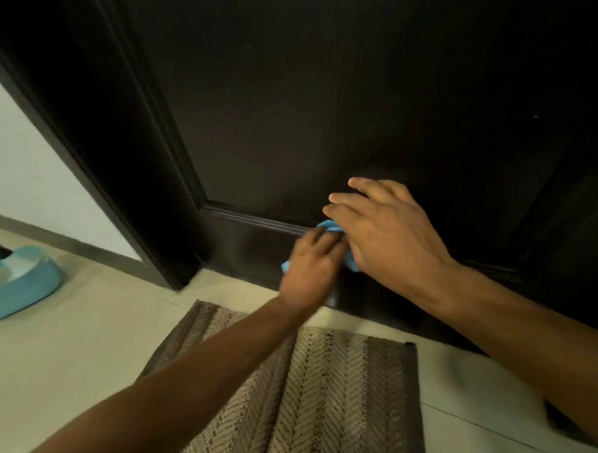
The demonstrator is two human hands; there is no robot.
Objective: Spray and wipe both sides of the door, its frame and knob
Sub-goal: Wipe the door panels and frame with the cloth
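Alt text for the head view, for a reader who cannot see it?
Both hands, left hand and right hand, bunch a blue cloth against the bottom panel of a dark door. A patterned mat lies below; a blue dustpan sits left.

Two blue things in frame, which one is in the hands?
The small blue cloth, bunched between the left hand and right hand against the door's bottom rail. The blue dustpan sits untouched on the floor, far left.

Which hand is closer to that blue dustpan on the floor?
Left. The left hand is nearer the dustpan, which lies far off to its left; the right hand is farther right, by the door.
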